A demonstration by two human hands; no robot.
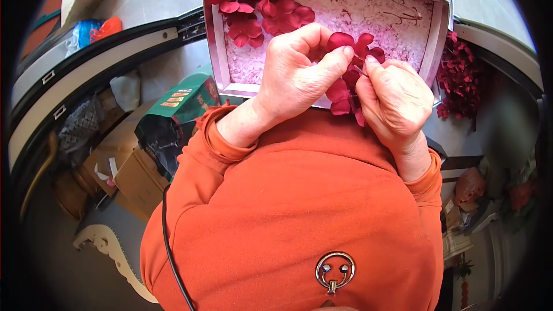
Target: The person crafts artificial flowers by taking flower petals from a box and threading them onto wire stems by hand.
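Between my two hands is a dark red artificial flower with several petals, held over the near edge of a shallow tray. My left hand pinches a petal of it between thumb and index finger. On the other side, my right hand is closed with thumb and forefinger at a thin stem near the flower's middle; part of that stem is hidden by the fingers. Loose red artificial flowers lie in the tray's far left part. A few thin bare stems rest at its right side.
Pale pinkish granular scraps cover the tray's bottom. A bunch of red flowers hangs right of the tray. To the left stand a green bag and a cardboard box. A black cable runs along my left side.
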